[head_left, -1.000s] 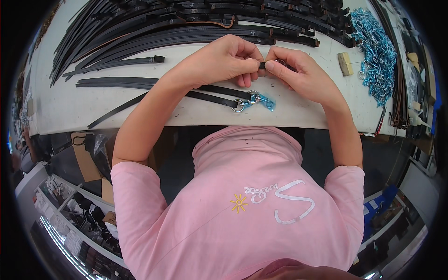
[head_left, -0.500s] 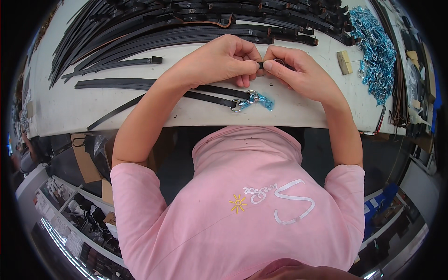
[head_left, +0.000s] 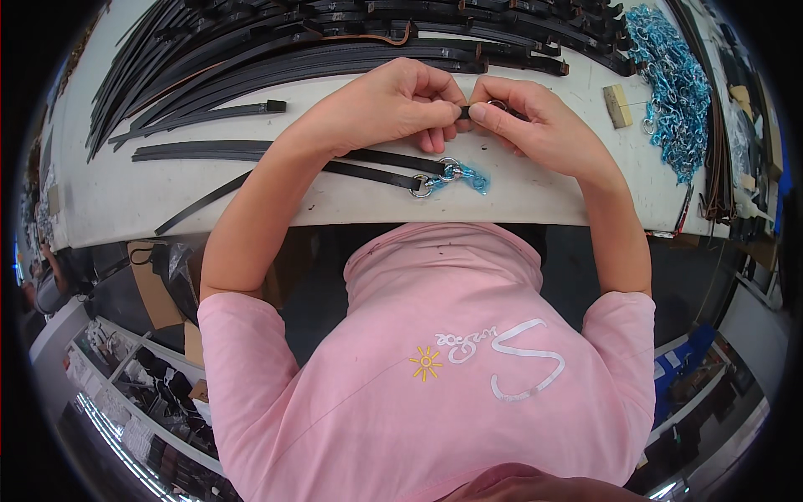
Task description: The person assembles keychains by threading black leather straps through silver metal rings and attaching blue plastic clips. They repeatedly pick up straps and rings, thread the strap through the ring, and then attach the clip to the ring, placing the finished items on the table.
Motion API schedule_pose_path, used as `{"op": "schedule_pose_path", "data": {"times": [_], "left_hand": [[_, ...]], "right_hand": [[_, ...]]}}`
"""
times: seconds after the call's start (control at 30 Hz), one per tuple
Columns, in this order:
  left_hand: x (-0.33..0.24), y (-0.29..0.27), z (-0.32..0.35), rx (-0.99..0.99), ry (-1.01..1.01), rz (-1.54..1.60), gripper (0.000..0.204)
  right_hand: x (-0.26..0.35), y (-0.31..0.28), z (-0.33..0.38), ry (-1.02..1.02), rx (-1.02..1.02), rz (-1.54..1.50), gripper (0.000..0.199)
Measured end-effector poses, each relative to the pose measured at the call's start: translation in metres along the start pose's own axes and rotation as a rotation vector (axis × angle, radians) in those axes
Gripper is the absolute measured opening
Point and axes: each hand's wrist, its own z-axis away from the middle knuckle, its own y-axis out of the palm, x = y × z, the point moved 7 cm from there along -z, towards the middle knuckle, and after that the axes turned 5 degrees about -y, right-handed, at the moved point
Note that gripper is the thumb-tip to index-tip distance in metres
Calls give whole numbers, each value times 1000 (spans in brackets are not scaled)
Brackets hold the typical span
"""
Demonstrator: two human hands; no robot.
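Observation:
Between my two hands is a short visible piece of a black strap point(head_left: 466, 112), pinched at both sides over the table. My left hand point(head_left: 418, 105) closes thumb and fingers on its left side. My right hand point(head_left: 529, 121) grips the right side, thumb on top; a dark metal ring point(head_left: 499, 105) shows partly among its fingers. The rest of the strap is hidden by the hands. Nearer me, below the left hand, lie two black straps point(head_left: 372, 173) with silver rings and snap hooks point(head_left: 450, 170) in blue plastic film.
Many black straps point(head_left: 351, 63) lie in rows across the far table point(head_left: 535, 201). At the right is a pile of blue-wrapped metal hooks point(head_left: 669, 92), with a yellowish block point(head_left: 617, 107) beside it. Brown strips point(head_left: 718, 180) hang over the right edge. One strap point(head_left: 209, 114) lies left of my forearm.
My hands keep their pinch on the strap, with only small finger shifts. The whole view has moved slightly; the things on the table lie as before.

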Motion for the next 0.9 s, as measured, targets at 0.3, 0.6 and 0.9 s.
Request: {"op": "schedule_pose_path", "data": {"times": [0.3, 0.6, 0.9], "left_hand": [[-1, 1, 0, -15, 0, -4, 20], [0, 0, 1, -24, -21, 24, 22], [1, -1, 0, -23, -18, 39, 22]], "right_hand": [[1, 0, 1, -17, -4, 18, 26], [-1, 0, 1, 8, 25, -28, 25], [0, 0, 0, -10, 36, -27, 25]]}}
